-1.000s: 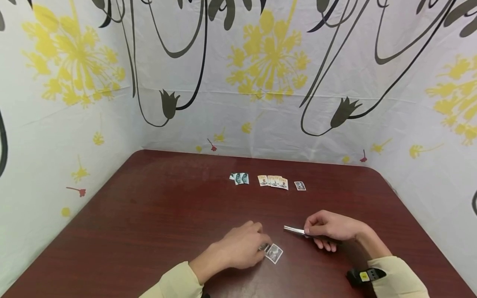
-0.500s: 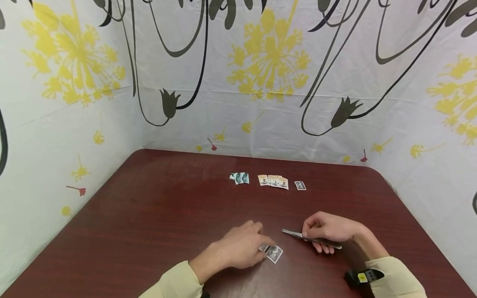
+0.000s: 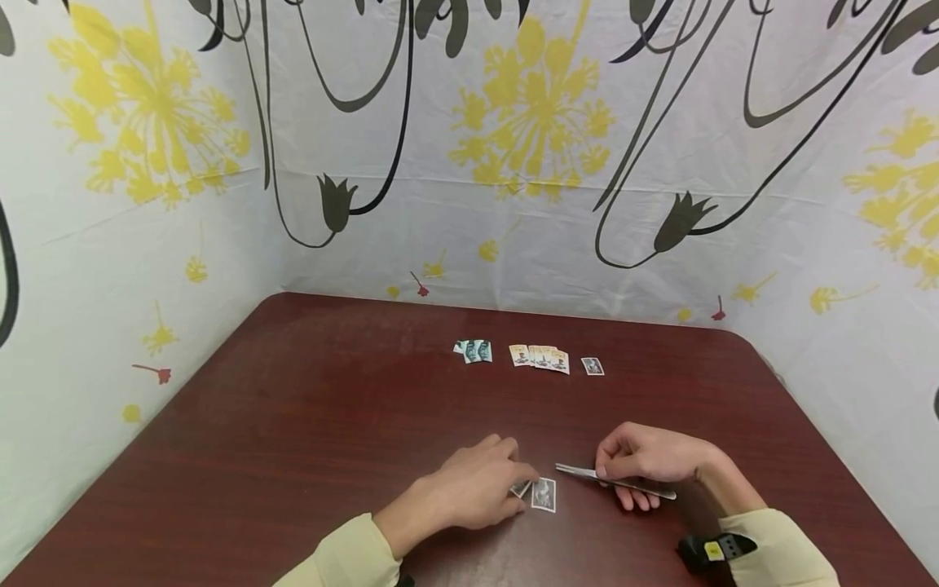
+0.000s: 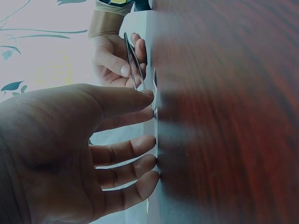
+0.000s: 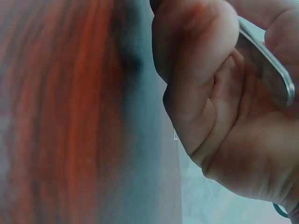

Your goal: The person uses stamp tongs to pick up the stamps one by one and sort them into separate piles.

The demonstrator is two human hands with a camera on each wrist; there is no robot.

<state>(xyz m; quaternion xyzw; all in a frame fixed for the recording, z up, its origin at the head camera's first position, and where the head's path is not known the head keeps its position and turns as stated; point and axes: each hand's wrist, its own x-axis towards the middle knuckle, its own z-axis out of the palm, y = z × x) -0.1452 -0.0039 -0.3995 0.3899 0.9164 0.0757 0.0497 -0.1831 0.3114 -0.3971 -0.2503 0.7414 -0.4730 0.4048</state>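
My right hand (image 3: 645, 461) pinches metal tweezers (image 3: 616, 479) between thumb and fingers, the tips pointing left just above the table. In the right wrist view the rounded end of the tweezers (image 5: 273, 70) sticks out past the curled fingers. Left of the tips lies a small grey stamp (image 3: 544, 495) with a white border. My left hand (image 3: 473, 485) rests its fingertips on the table, fingers fairly straight in the left wrist view. Its index finger and thumb touch or nearly touch another grey stamp (image 3: 522, 488), partly hidden beneath them.
Along the far part of the dark red wooden table (image 3: 330, 391) lie overlapping green stamps (image 3: 477, 351), a row of overlapping orange-and-white stamps (image 3: 541, 358) and a single grey stamp (image 3: 592, 366). A patterned white cloth (image 3: 411, 204) encloses the table's back and sides.
The loose grey stamp by my left fingers has turned from slanted to nearly straight and separated from the one beside it. My right hand has come slightly nearer with the tweezers.
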